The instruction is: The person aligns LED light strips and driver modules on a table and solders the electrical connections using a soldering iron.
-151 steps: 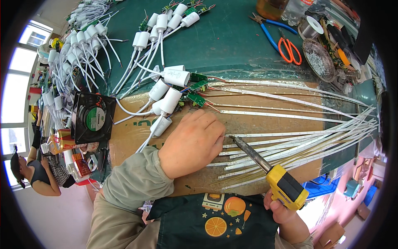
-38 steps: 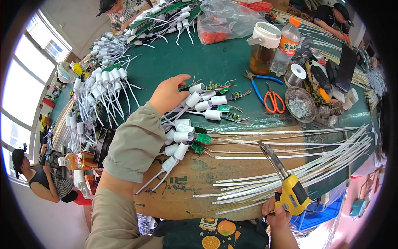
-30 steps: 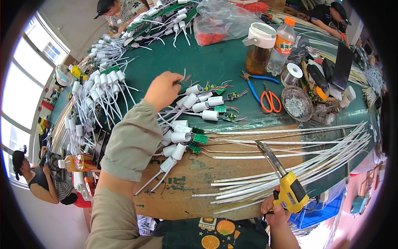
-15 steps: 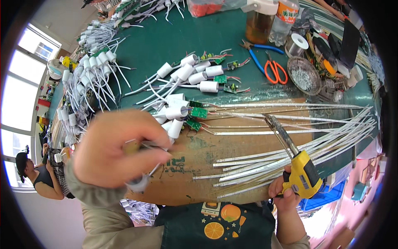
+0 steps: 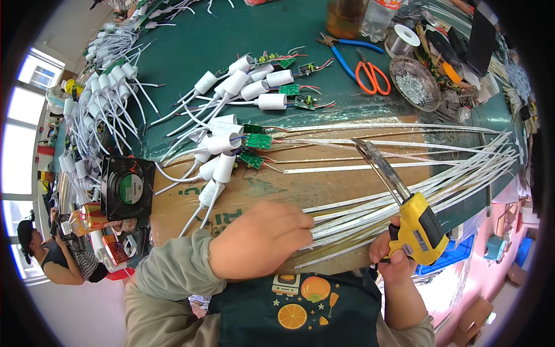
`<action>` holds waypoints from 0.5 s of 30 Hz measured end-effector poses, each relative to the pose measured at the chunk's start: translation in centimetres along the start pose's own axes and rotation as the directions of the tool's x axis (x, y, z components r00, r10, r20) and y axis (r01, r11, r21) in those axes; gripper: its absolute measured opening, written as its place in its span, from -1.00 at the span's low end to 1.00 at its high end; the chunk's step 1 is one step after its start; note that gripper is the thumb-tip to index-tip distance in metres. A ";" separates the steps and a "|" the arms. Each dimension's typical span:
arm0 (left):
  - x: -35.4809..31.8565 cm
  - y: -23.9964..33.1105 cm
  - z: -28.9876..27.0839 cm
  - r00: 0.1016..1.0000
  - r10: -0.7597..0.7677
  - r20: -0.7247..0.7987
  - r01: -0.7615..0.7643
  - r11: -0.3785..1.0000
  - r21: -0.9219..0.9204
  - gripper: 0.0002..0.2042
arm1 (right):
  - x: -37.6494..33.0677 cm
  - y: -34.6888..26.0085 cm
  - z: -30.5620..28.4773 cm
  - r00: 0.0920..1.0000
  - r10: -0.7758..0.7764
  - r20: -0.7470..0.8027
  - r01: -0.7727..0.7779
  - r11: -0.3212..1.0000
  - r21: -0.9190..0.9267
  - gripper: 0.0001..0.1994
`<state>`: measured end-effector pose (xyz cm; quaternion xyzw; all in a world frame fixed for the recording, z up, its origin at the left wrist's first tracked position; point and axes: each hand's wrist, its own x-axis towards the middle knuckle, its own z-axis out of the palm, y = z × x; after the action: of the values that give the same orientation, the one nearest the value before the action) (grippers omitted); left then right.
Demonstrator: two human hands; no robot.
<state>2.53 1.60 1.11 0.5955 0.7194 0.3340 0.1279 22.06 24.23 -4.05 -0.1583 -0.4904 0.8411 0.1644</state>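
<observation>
Right hand (image 5: 394, 254)'s wrapped round a yellow soldering gun (image 5: 421, 226) that blocks some white strips (image 5: 370, 218) over the cardboard (image 5: 254, 188), left hand (image 5: 263, 238)'s half-curled at their ends (can't tell if it's pinching any), white caps (image 5: 221, 143) and pliers (image 5: 346, 61) beyond.

We see a yellow-and-black soldering gun (image 5: 421, 228) slanting by the right edge of the cardboard (image 5: 312, 188), its long dark tip toward the far edge. Our thin white strips (image 5: 370, 215) fan along the near edge, bunching together beyond the right one.
</observation>
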 end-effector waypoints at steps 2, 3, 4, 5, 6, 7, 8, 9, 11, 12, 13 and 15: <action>0.0 0.2 0.4 0.997 0.065 0.053 -0.068 0.996 0.063 -0.76 | -0.1 0.0 -0.2 1.000 0.002 0.000 -0.002 1.000 0.004 -0.28; 0.0 0.1 0.7 0.996 0.069 0.053 -0.072 0.996 0.061 -0.76 | -0.1 0.1 -0.1 1.000 0.003 0.002 -0.003 1.000 0.011 -0.27; -0.1 0.0 1.0 0.997 0.053 0.062 -0.058 0.995 0.079 -0.77 | -0.1 0.2 0.0 1.000 0.002 0.000 -0.002 1.000 0.009 -0.27; -0.1 -0.2 1.2 0.997 0.036 0.070 -0.043 0.994 0.099 -0.78 | -0.1 0.3 0.2 1.000 0.000 -0.011 0.000 1.000 0.004 -0.27; 0.0 -0.5 1.3 0.997 0.039 0.073 -0.046 0.994 0.097 -0.78 | -0.1 0.2 0.3 1.000 -0.002 -0.025 0.002 1.000 -0.001 -0.27; 0.1 -0.9 1.3 0.998 0.040 0.051 -0.047 0.986 0.158 -0.79 | -0.2 0.2 0.2 1.000 -0.002 -0.027 0.002 1.000 0.000 -0.27; 0.2 -1.2 1.2 0.999 0.041 0.028 -0.046 0.975 0.218 -0.80 | -0.2 0.2 0.2 1.000 -0.009 -0.019 0.008 1.000 -0.007 -0.27; 0.4 -1.5 1.0 0.999 0.041 0.029 -0.047 0.975 0.216 -0.80 | -0.2 0.2 0.2 1.000 -0.014 -0.011 0.014 1.000 -0.015 -0.26; 0.7 -2.0 0.7 1.000 -0.003 -0.023 0.011 0.934 0.356 -0.81 | -0.2 0.2 0.1 1.000 -0.011 -0.014 0.011 1.000 -0.018 -0.26; 0.6 -2.0 0.5 1.000 -0.016 -0.021 0.022 0.939 0.343 -0.80 | -0.2 0.2 0.1 1.000 -0.009 -0.013 0.008 1.000 -0.018 -0.25; 0.5 -1.9 0.5 1.000 -0.016 -0.021 0.022 0.939 0.343 -0.80 | -0.2 0.2 0.0 1.000 -0.008 -0.013 0.008 1.000 -0.017 -0.25; 0.3 -1.9 0.6 1.000 -0.026 0.010 0.023 0.965 0.262 -0.79 | -0.2 0.0 0.0 1.000 0.003 0.003 -0.003 1.000 -0.006 -0.26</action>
<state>1.36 1.94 -0.44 0.6005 0.7636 0.2303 0.0572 22.22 24.12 -4.06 -0.1582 -0.4929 0.8401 0.1622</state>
